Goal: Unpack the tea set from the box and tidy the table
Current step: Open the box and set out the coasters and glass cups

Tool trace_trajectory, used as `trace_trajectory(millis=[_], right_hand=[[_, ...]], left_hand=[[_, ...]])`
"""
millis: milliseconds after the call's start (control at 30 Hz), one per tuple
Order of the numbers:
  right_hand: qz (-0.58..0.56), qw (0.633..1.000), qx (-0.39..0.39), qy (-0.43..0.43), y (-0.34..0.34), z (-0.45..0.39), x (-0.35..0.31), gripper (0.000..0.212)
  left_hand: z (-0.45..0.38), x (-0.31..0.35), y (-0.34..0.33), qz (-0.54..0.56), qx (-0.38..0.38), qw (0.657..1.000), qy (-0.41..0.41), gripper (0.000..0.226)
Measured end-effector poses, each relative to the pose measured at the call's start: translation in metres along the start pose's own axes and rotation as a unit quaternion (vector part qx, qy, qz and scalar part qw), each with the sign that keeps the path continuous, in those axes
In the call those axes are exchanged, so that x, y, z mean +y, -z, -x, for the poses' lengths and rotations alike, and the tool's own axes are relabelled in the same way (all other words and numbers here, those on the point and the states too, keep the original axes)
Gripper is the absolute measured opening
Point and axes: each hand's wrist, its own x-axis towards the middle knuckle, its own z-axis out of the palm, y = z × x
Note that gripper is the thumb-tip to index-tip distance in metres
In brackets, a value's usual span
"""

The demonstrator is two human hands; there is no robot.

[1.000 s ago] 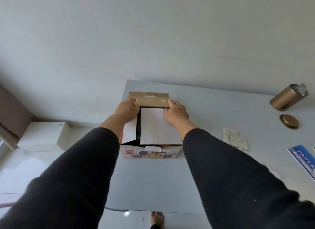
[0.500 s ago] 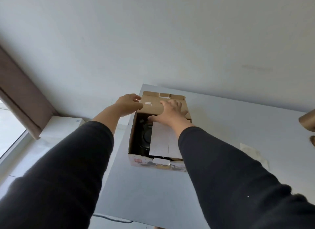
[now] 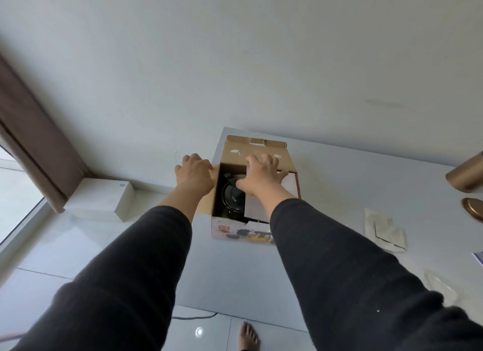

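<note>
A cardboard box (image 3: pixel 243 231) stands on the grey table (image 3: pixel 235 275) near its far left corner. Its brown rear flap (image 3: pixel 257 149) is folded back and stands up. Inside, on the left, sits a black teapot (image 3: pixel 231 198). A white card insert (image 3: pixel 257 208) covers the right part of the opening. My left hand (image 3: pixel 194 174) grips the box's left flap at its upper edge, fingers curled over it. My right hand (image 3: pixel 261 174) reaches over the opening with fingers spread against the rear flap, its thumb above the teapot.
A gold canister (image 3: pixel 467 175) lies on its side at the right edge, its gold lid (image 3: pixel 474 212) beside it. White paper packets (image 3: pixel 386 230) and clear plastic (image 3: pixel 441 290) lie on the right. On the floor left of the table are a white box (image 3: pixel 102 199) and a brown curtain (image 3: pixel 34 141).
The rear flap has been pushed back and up, and the left flap opened outward, uncovering the black teapot. My left hand moved from the rear flap to the left side.
</note>
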Motion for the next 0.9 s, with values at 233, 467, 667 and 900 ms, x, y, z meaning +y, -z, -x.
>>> trace_trajectory(millis=[233, 467, 667, 900], right_hand=[[0.036, 0.992, 0.121, -0.004, 0.041, 0.028, 0.003, 0.034], [0.13, 0.971, 0.181, -0.087, 0.067, 0.057, 0.046, 0.032], [0.158, 0.962, 0.143, -0.172, 0.043, 0.084, 0.081, 0.041], [0.042, 0.97, 0.027, -0.239, 0.009, 0.096, 0.105, 0.053]], left_hand=[[0.033, 0.014, -0.005, 0.074, -0.041, 0.996, 0.013, 0.029], [0.058, 0.03, -0.011, 0.053, -0.063, 0.997, -0.01, 0.028], [0.07, 0.045, -0.026, 0.061, -0.076, 0.995, -0.004, 0.045], [0.075, 0.051, -0.029, 0.074, -0.067, 0.995, 0.008, 0.058]])
